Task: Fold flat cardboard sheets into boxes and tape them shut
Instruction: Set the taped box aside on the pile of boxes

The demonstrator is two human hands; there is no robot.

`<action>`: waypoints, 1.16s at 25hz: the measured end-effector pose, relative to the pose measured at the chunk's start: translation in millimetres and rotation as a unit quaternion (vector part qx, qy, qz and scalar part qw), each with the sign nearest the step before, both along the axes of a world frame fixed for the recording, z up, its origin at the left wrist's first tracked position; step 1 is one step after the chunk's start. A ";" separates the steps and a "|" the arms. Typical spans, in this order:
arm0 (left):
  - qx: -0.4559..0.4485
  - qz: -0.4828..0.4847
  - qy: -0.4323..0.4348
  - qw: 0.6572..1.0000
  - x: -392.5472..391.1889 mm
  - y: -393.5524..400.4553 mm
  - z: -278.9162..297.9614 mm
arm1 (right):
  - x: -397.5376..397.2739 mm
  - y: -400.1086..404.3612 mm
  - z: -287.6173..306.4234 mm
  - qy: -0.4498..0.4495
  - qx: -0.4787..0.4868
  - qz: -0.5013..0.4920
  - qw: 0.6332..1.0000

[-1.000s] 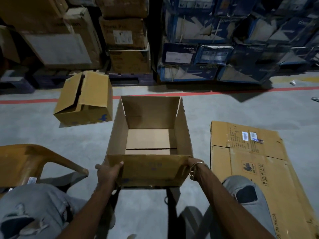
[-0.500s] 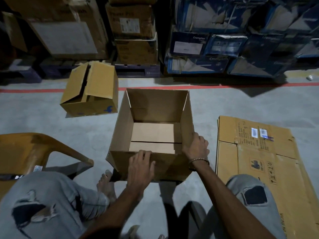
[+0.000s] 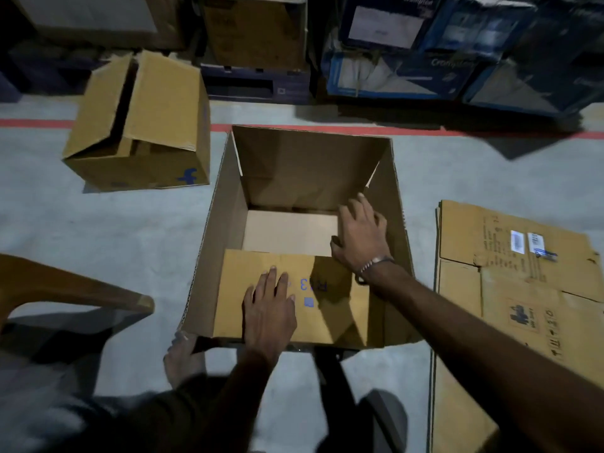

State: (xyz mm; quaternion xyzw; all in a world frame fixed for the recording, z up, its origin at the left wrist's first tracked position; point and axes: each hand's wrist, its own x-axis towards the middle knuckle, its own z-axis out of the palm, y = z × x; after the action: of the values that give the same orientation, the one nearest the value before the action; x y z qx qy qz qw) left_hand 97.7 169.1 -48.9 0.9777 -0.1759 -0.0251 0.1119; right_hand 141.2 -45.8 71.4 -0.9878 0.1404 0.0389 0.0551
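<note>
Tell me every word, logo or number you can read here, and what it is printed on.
"Crompton": blue cartons stacked at the back.
"f" logo: side of the brown box at left.
"3": near flap under the left hand; the letters beside it are in shadow.
Flat cardboard sheet, white labels and handling symbols: too blurred.

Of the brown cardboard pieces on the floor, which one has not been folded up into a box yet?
The flat cardboard sheet lying to the right, with white labels. The open box under both hands and the finished box at upper left already stand as boxes.
</note>
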 end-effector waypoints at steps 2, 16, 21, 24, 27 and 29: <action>-0.020 0.022 0.016 0.999 4.2 -5.4 -9.1 | 50.2 -12.1 -3.4 0.029 -0.027 0.023 0.999; -0.036 0.078 0.036 0.996 8.5 -6.6 -23.3 | 55.4 -10.9 -61.6 -0.039 0.045 -0.046 0.997; 0.032 0.044 0.030 0.998 12.6 -16.8 9.8 | 3.4 -2.2 -114.9 0.124 0.079 0.036 0.989; 0.043 0.064 -0.043 0.996 25.2 -10.8 47.0 | 8.0 -3.7 -125.9 0.177 0.062 0.013 0.982; 0.076 0.125 -0.093 0.985 40.0 4.3 85.8 | 11.8 3.3 -121.6 0.210 0.040 0.015 0.977; 0.054 0.175 -0.079 0.980 46.5 12.6 104.5 | 11.1 5.9 -108.2 0.222 0.060 0.016 0.973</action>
State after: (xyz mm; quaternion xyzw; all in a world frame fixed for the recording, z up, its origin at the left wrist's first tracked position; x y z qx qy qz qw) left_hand 144.2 181.6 55.6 0.9969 -0.0086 0.0625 0.0471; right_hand 152.3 -39.8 -36.9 -0.9515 0.1304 0.2666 0.0812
